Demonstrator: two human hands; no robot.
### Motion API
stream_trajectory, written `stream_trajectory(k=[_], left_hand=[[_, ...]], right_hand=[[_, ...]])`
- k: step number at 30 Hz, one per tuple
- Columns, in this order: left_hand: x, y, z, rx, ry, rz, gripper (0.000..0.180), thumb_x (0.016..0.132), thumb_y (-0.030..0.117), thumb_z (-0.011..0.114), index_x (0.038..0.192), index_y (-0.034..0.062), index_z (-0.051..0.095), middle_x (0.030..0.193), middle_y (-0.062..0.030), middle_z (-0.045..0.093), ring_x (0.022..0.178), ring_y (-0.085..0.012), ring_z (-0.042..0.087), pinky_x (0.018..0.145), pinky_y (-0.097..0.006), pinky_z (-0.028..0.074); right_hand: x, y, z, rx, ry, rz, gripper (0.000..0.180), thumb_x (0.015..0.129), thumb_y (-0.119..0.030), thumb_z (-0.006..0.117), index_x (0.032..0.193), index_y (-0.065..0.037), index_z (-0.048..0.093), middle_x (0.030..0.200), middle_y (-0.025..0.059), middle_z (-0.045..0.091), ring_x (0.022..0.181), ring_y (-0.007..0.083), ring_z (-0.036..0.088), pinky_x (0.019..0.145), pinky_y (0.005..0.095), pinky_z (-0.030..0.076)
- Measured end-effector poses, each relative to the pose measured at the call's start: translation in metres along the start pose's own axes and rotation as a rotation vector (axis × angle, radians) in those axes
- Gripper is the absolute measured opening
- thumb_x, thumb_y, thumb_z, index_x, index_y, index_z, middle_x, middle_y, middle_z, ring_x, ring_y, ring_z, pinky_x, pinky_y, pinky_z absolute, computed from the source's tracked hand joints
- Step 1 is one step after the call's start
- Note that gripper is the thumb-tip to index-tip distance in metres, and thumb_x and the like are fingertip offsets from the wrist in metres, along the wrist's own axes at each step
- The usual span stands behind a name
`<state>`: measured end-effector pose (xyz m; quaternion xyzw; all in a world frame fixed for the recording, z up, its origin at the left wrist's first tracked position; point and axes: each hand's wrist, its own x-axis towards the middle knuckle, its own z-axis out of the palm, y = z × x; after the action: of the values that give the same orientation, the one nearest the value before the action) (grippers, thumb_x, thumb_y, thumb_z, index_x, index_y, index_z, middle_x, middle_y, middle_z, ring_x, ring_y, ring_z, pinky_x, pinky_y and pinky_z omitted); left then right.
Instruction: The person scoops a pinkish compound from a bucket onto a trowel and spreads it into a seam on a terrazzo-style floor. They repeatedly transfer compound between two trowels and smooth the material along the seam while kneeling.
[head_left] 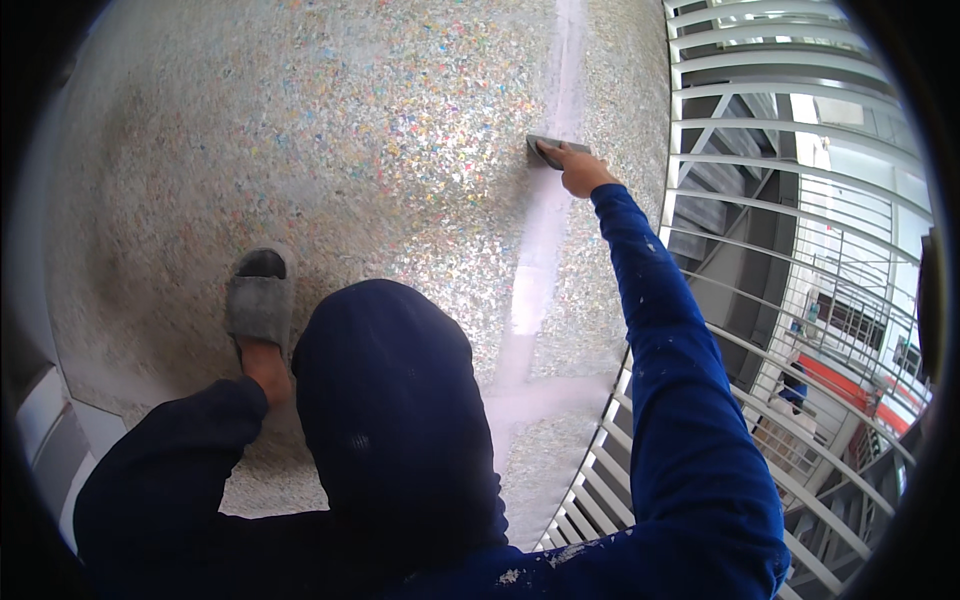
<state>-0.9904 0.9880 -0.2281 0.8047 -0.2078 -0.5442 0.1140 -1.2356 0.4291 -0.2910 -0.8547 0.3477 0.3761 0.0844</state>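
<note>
Mid-smoothing here: the right hand [580, 175] has a closed grip on a small grey float [556, 150], pressed on the pale grout strip [540, 250] near the speckled floor's [350, 150] railing edge. Left hand's hidden, can't tell. I'd guess the next stroke needs even pressure along the strip.

Building under finishing work — speckled terrazzo floor [330, 130] showing pale filled joint [545, 230], white metal railing [800, 200] running along open edge, overlooking other buildings far below.
</note>
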Motion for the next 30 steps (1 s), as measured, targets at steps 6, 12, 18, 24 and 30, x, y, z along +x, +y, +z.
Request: stream_trajectory(k=[6, 12, 18, 24, 30], left_hand=[[0.000, 0.005, 0.000, 0.007, -0.011, -0.004, 0.078, 0.092, 0.040, 0.065, 0.145, -0.0086, 0.036, 0.144, -0.0289, 0.044, 0.125, -0.0374, 0.051, 0.103, -0.048, 0.044], [0.000, 0.012, -0.001, 0.035, -0.025, 0.001, 0.075, 0.093, 0.038, 0.064, 0.145, -0.0085, 0.037, 0.144, -0.0291, 0.045, 0.124, -0.0378, 0.052, 0.101, -0.049, 0.046], [-0.003, 0.019, -0.001, 0.064, -0.037, 0.012, 0.073, 0.094, 0.037, 0.063, 0.145, -0.0085, 0.037, 0.143, -0.0293, 0.045, 0.123, -0.0381, 0.053, 0.100, -0.049, 0.048], [-0.012, 0.047, -0.011, 0.077, -0.011, 0.113, 0.070, 0.095, 0.035, 0.062, 0.144, -0.0084, 0.037, 0.143, -0.0295, 0.045, 0.121, -0.0384, 0.054, 0.098, -0.049, 0.049], [-0.055, 0.108, -0.109, 0.050, 0.261, 0.469, 0.067, 0.096, 0.034, 0.060, 0.144, -0.0083, 0.038, 0.142, -0.0297, 0.046, 0.120, -0.0387, 0.055, 0.097, -0.050, 0.051]], right_hand=[[-0.045, -0.017, 0.022, -0.039, 0.030, 0.012, 0.083, 0.087, 0.001, 0.046, 0.152, -0.048, 0.028, 0.161, 0.0119, 0.029, 0.131, 0.0360, 0.052, 0.108, 0.0720, 0.029], [-0.080, -0.027, 0.052, -0.047, 0.063, 0.009, 0.074, 0.090, -0.005, 0.047, 0.151, -0.045, 0.032, 0.156, 0.0139, 0.038, 0.131, 0.0429, 0.049, 0.106, 0.0729, 0.029], [-0.117, -0.037, 0.092, -0.060, 0.124, 0.001, 0.071, 0.091, -0.009, 0.051, 0.151, -0.043, 0.035, 0.153, 0.0159, 0.041, 0.125, 0.0444, 0.053, 0.104, 0.0710, 0.033], [-0.162, -0.053, 0.137, -0.038, 0.130, 0.024, 0.071, 0.089, -0.009, 0.054, 0.150, -0.041, 0.037, 0.152, 0.0171, 0.043, 0.125, 0.0452, 0.051, 0.103, 0.0675, 0.033], [-0.207, -0.070, 0.178, 0.026, 0.123, 0.029, 0.071, 0.089, -0.011, 0.056, 0.151, -0.039, 0.037, 0.152, 0.0189, 0.042, 0.128, 0.0475, 0.048, 0.105, 0.0661, 0.030]])
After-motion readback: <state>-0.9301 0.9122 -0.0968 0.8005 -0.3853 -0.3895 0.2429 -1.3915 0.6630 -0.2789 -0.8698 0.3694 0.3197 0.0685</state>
